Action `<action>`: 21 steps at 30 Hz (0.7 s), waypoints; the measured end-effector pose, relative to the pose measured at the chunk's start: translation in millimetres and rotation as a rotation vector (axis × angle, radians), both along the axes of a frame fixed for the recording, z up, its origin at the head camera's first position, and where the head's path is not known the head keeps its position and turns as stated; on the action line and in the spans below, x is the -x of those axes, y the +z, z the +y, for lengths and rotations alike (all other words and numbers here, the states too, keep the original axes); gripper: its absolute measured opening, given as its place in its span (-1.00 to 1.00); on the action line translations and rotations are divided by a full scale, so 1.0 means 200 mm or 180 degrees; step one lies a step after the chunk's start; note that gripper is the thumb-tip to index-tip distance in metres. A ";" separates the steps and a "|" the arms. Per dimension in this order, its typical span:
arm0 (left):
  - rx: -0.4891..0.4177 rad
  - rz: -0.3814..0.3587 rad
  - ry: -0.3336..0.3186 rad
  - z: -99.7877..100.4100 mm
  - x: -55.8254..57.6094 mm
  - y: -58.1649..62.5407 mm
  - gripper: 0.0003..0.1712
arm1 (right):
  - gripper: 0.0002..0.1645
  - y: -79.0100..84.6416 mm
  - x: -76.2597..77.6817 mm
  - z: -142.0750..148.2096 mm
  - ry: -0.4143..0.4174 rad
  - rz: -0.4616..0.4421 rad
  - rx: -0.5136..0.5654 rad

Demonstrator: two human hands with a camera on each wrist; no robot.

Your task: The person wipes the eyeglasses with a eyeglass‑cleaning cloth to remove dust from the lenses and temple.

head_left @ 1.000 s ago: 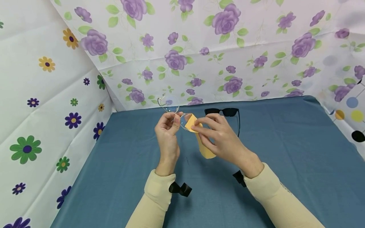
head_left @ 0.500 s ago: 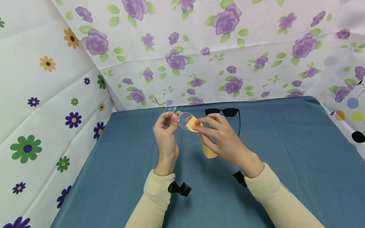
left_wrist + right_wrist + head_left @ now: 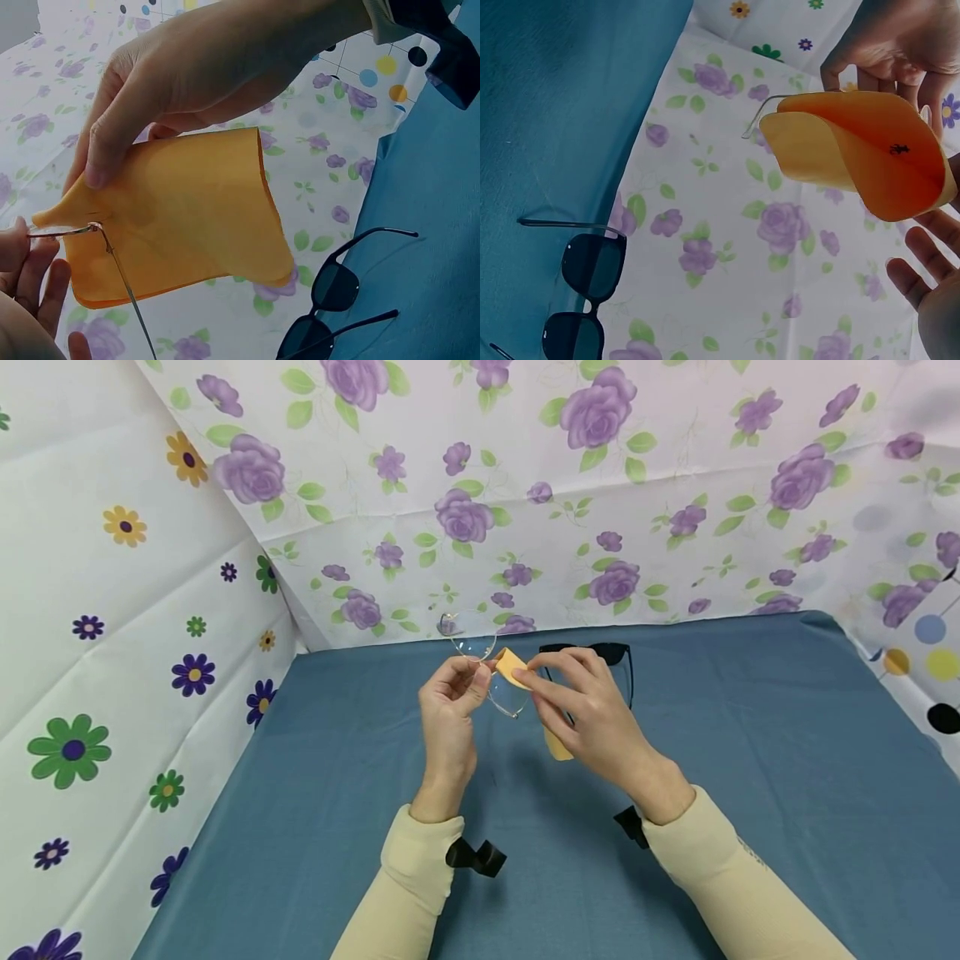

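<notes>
Left hand (image 3: 453, 702), thumb and fingers pinching thin metal-framed eyeglasses (image 3: 507, 697) with clear lenses near the bridge, one lens rising beyond the fingertips, the other just right of them, between the two hands. Folded yellow-orange cloth (image 3: 512, 668), overlapping that second lens at the right fingertips and drooping below them, a small dark mark on its inner face; right hand (image 3: 592, 710), fingers and thumb pinching this cloth. Black-framed sunglasses (image 3: 611, 652) with dark lenses, temples spread, lying just beyond the right fingers on a blue tablecloth (image 3: 337, 818).
</notes>
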State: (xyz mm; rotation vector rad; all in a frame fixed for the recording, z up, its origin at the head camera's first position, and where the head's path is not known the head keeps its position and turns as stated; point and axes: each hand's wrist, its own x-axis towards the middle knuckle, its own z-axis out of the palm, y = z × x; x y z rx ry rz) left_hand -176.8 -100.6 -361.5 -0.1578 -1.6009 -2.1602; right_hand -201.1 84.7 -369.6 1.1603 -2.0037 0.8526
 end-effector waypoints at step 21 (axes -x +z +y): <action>0.0036 0.0129 0.0236 0.01 0.00 0.00 -0.86 | -0.69 -0.01 -0.02 -0.02 0.0213 0.0176 -0.0354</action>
